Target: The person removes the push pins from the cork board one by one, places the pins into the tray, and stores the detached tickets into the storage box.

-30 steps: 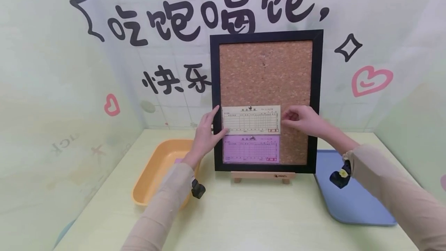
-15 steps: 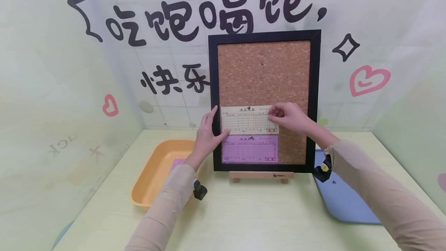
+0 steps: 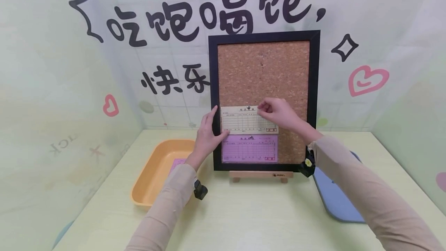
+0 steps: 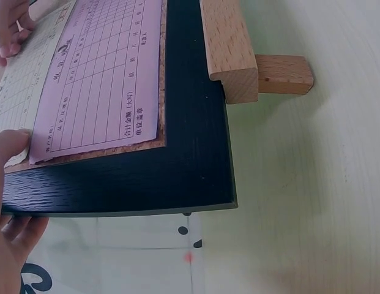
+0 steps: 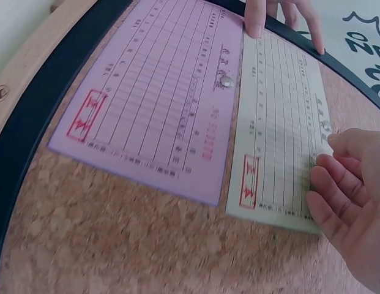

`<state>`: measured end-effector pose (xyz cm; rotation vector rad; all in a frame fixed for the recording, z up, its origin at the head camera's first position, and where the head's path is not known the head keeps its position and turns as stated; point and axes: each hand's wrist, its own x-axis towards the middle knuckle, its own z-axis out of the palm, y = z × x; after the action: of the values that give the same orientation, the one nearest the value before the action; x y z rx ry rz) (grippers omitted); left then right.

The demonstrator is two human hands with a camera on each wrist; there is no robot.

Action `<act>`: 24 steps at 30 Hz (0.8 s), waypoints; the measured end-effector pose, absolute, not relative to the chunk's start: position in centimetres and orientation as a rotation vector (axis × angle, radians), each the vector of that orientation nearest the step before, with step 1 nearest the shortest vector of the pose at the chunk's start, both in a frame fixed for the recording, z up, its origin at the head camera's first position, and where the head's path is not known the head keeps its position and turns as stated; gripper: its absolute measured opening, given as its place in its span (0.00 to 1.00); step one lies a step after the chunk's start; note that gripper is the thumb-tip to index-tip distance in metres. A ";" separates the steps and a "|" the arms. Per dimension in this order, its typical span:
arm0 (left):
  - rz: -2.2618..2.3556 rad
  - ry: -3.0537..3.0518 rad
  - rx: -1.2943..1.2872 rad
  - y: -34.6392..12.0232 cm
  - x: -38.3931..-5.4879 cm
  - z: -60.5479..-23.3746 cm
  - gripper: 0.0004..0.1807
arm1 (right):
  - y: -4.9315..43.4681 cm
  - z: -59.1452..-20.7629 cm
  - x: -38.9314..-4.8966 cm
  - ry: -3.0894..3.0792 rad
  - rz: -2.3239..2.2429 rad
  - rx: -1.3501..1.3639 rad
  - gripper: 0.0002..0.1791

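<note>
Paper (image 3: 237, 122), cream, touches left fingers (image 3: 209, 120) gripping frame (image 3: 214, 69) and empty, loosely curled right fingers (image 5: 333, 190).

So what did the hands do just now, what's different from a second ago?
The right hand moved left, from the right edge of the cream slip to near the silver pin at its top. I can't see it take or let go of anything. The left hand still holds the cork board, and both the cream and purple slip stayed put.
</note>
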<state>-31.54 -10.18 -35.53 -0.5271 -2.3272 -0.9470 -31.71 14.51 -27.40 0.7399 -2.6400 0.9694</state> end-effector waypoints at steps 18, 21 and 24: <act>-0.938 -2.327 -0.530 -10.2 -31.3 -35.5 0.47 | 11.4 -27.4 -32.1 -2.526 0.768 0.643 0.06; -0.943 -2.325 -0.529 -10.2 -31.3 -35.5 0.47 | 11.1 -27.6 -32.1 -2.507 0.727 0.612 0.05; -0.947 -2.326 -0.525 -10.2 -31.2 -35.5 0.47 | 10.8 -27.7 -32.1 -2.484 0.709 0.590 0.04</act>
<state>-31.21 -10.17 -35.48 -0.5250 -2.3258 -0.9470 -32.06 10.81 -27.69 0.5901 -2.4844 0.7087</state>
